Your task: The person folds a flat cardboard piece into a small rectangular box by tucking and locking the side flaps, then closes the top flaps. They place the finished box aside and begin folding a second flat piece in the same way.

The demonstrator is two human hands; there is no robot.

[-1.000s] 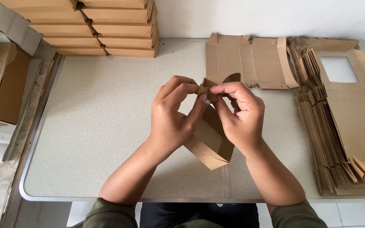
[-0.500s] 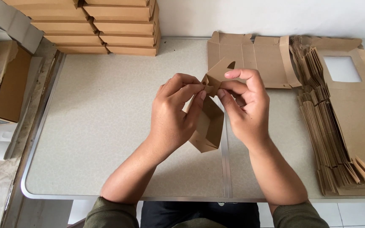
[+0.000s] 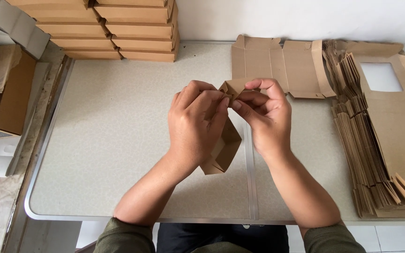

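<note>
Worktop [image 3: 118, 140]: pale speckled surface with a metal rim and a seam running front to back just right of the middle.
Flat blanks [image 3: 380, 154]: a tall fanned pile of brown unfolded cartons with window cut-outs at the right edge; one opened blank [image 3: 277, 65] lies flat at the back.
Finished boxes [image 3: 113, 28]: two stacks of folded brown boxes at the back left corner.
Carton in hand [image 3: 223, 150]: a half-folded brown box held above the middle of the worktop, long axis running from its far top end down toward the person, open side facing right.
Left hand [image 3: 195, 124]: palm down, fingers curled over the top flap, pinching it.
Right hand [image 3: 266, 117]: thumb and fingertips clamped on the same top flap, meeting the left hand's fingers.
</note>
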